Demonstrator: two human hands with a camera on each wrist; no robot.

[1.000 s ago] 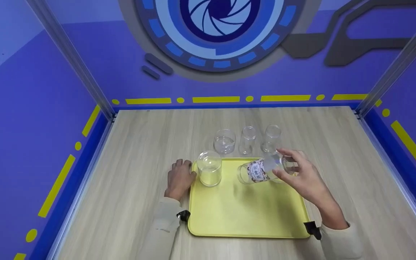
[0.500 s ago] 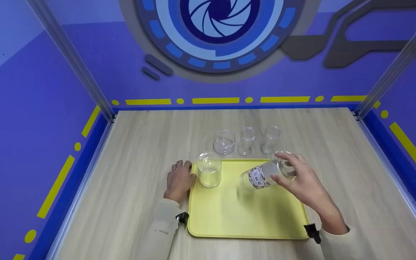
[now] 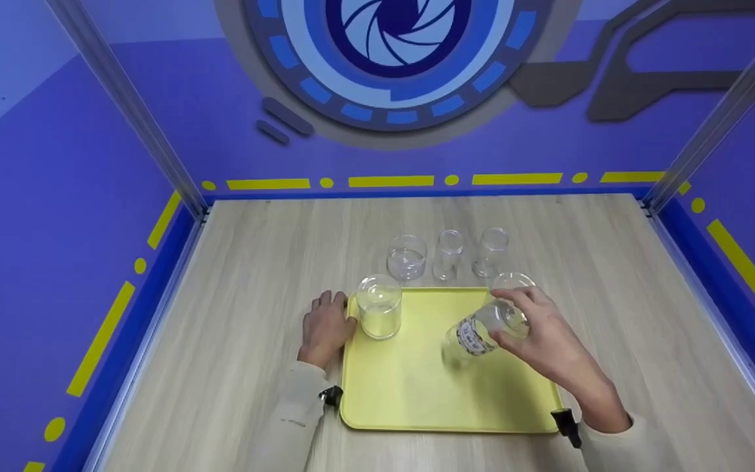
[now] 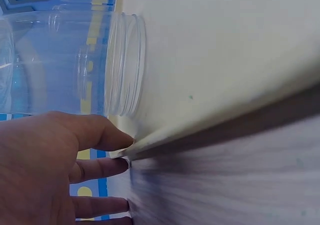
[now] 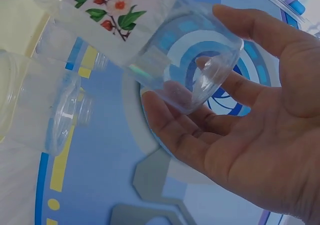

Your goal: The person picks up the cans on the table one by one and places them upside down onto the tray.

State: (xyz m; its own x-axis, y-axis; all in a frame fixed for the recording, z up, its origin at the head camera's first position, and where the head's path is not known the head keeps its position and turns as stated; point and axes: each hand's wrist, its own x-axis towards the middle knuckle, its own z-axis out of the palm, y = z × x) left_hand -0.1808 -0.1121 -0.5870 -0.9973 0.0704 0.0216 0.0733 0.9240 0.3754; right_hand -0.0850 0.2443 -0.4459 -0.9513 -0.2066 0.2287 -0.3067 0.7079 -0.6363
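Note:
My right hand [image 3: 541, 331] grips a clear jar [image 5: 150, 50] by its base end, thumb on one side and fingers on the other. Flowers are printed on its label [image 5: 120, 12]. The jar tilts above the yellow tray [image 3: 417, 393], its far end pointing down and left. Beside the tray's back left corner, my left hand [image 3: 326, 328] rests on the table with fingers extended. Its thumb [image 4: 112, 135] touches the tray's rim. Close to this hand, another clear jar [image 3: 379, 308] stands on the tray, threaded mouth down in the left wrist view.
Behind the tray stand a squat clear container [image 3: 407, 259] and two slim clear ones, a left one [image 3: 448, 255] and a right one [image 3: 492, 252]. Another clear jar [image 3: 514, 280] stands behind my right hand, partly hidden. Blue panels [image 3: 397, 160] bound the table.
My right hand has brought its jar slightly towards the tray's front, and the jar now slopes more steeply. My left hand and the standing jars have stayed in place.

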